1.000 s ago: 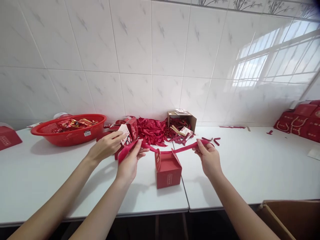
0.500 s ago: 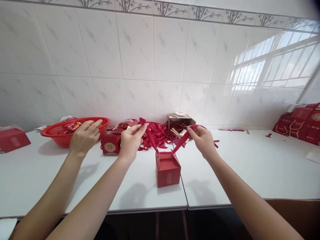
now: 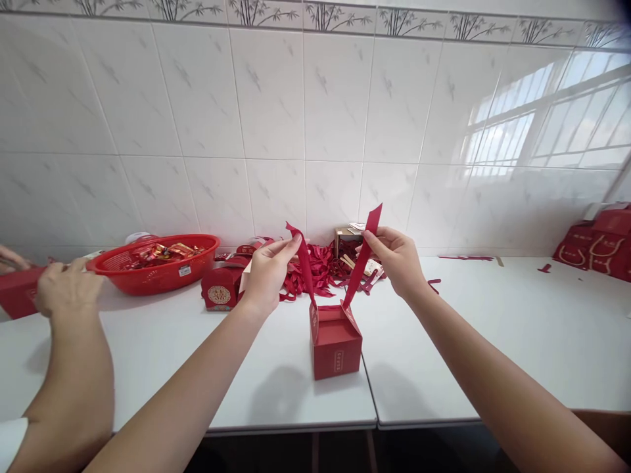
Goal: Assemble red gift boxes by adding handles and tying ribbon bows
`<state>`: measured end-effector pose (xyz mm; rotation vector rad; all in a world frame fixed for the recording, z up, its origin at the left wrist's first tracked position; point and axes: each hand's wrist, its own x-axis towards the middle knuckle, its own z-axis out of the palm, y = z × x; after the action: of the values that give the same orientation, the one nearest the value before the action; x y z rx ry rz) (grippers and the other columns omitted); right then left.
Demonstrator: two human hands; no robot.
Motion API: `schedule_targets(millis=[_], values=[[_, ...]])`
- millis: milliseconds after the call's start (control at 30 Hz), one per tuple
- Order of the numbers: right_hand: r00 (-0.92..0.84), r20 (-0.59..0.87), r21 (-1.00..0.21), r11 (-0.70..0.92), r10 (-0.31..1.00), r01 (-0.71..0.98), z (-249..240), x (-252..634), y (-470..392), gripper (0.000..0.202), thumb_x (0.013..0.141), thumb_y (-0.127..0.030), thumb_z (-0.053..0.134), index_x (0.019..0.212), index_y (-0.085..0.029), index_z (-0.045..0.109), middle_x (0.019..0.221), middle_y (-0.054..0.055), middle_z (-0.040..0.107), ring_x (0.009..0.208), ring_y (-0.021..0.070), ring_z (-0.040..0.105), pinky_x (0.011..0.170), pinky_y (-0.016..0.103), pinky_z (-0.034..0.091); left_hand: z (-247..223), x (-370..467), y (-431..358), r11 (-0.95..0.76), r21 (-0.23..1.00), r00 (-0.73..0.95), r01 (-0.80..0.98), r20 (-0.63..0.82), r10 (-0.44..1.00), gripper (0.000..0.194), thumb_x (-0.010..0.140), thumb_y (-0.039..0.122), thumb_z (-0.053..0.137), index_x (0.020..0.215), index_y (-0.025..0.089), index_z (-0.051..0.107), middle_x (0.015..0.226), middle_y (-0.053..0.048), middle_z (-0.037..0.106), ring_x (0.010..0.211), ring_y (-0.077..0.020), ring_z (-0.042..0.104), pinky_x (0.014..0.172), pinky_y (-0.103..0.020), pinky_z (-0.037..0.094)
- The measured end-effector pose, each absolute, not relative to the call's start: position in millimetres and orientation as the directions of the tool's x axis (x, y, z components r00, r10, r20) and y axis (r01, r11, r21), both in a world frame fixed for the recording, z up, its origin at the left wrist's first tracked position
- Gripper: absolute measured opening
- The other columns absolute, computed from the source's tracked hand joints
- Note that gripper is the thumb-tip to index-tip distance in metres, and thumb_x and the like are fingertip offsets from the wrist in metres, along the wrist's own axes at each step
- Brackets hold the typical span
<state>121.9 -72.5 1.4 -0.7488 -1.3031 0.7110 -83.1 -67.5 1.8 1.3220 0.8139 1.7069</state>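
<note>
A small red box (image 3: 337,348) stands upright on the white table, and both ends of a red ribbon (image 3: 358,272) rise from its top in a V. My left hand (image 3: 271,270) pinches the left end between thumb and fingertips, above and left of the box. Above and right of it, my right hand (image 3: 396,259) pinches the other end, whose tip sticks up past the fingers. Behind the box lies a pile of red ribbons (image 3: 318,263).
A red basket of wrapped sweets (image 3: 148,284) is at the left, with a decorated red box (image 3: 220,289) beside it. At far left another person's hand (image 3: 69,289) touches a red box (image 3: 17,292). Red bags (image 3: 604,244) stand far right.
The other person's hand has moved left from the basket to the far-left box. My hands still hold the ribbon, and more of its right end now shows above my right fingers.
</note>
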Motion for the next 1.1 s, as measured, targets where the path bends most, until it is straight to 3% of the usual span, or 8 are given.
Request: schedule_targets(millis=[100, 267, 467, 633, 900, 1100], values=[[0.074, 0.56, -0.817, 0.565, 0.825, -0.119, 5.8, 117.3, -70.4, 0.031, 0.073, -0.046, 0.07, 0.084, -0.017, 0.069, 0.075, 0.003, 0.071, 0.069, 0.0142, 0.066, 0.065, 0.027, 0.055, 3.9, -76.8, -63.9, -0.441, 0.858, -0.09, -0.263, 0.433, 0.897, 0.03, 0.064, 0.044, 0.08, 0.072, 0.015, 0.074, 0.073, -0.006, 0.071, 0.065, -0.015, 0.062, 0.056, -0.022, 0.044], [0.002, 0.556, -0.811, 0.543, 0.831, -0.218, 7.5, 112.8, -66.8, 0.031, 0.072, -0.045, 0.072, 0.091, -0.021, 0.065, 0.074, 0.0, 0.07, 0.068, 0.015, 0.068, 0.064, 0.029, 0.056, 8.0, -66.4, -61.5, -0.462, 0.816, -0.146, -0.346, 0.44, 0.886, 0.031, 0.062, 0.039, 0.082, 0.081, 0.016, 0.074, 0.074, -0.004, 0.071, 0.068, -0.0159, 0.063, 0.062, -0.024, 0.048], [-0.005, 0.53, -0.811, 0.505, 0.848, -0.297, 6.6, 109.1, -66.9, 0.025, 0.072, -0.041, 0.073, 0.088, -0.021, 0.071, 0.092, 0.003, 0.071, 0.08, 0.016, 0.068, 0.069, 0.029, 0.055, 14.3, -58.9, -64.0, -0.469, 0.776, -0.19, -0.423, 0.43, 0.883, 0.028, 0.058, 0.033, 0.085, 0.078, 0.017, 0.074, 0.073, -0.001, 0.069, 0.063, -0.0116, 0.06, 0.062, -0.023, 0.049], [-0.024, 0.516, -0.806, 0.476, 0.856, -0.35, 7.6, 106.3, -67.3, 0.022, 0.074, -0.038, 0.072, 0.086, -0.02, 0.071, 0.088, 0.003, 0.072, 0.078, 0.0159, 0.068, 0.068, 0.028, 0.053, 16.4, -56.2, -66.2, -0.438, 0.787, -0.133, -0.434, 0.425, 0.895, 0.033, 0.061, 0.042, 0.083, 0.078, 0.016, 0.072, 0.074, -0.002, 0.069, 0.064, -0.0145, 0.064, 0.06, -0.026, 0.053], [-0.037, 0.518, -0.824, 0.487, 0.854, -0.29, 12.7, 98.9, -70.8, 0.027, 0.072, -0.041, 0.071, 0.084, -0.017, 0.068, 0.08, 0.003, 0.069, 0.067, 0.0123, 0.063, 0.062, 0.026, 0.052, 19.6, -53.5, -71.6, -0.417, 0.817, -0.065, -0.399, 0.428, 0.901, 0.032, 0.063, 0.04, 0.082, 0.081, 0.017, 0.069, 0.078, -0.003, 0.07, 0.065, -0.017, 0.067, 0.058, -0.027, 0.055], [-0.134, 0.585, -0.81, 0.571, 0.8, -0.133, 12.4, 96.2, -76.4, 0.021, 0.073, -0.035, 0.071, 0.084, -0.016, 0.07, 0.06, -0.003, 0.059, 0.047, 0.0049, 0.042, 0.044, 0.02, 0.032, 23.1, -52.4, -78.6, -0.464, 0.857, 0.059, -0.222, 0.487, 0.871, 0.034, 0.065, 0.031, 0.081, 0.088, 0.015, 0.062, 0.069, -0.003, 0.069, 0.064, -0.0158, 0.066, 0.061, -0.026, 0.054]])
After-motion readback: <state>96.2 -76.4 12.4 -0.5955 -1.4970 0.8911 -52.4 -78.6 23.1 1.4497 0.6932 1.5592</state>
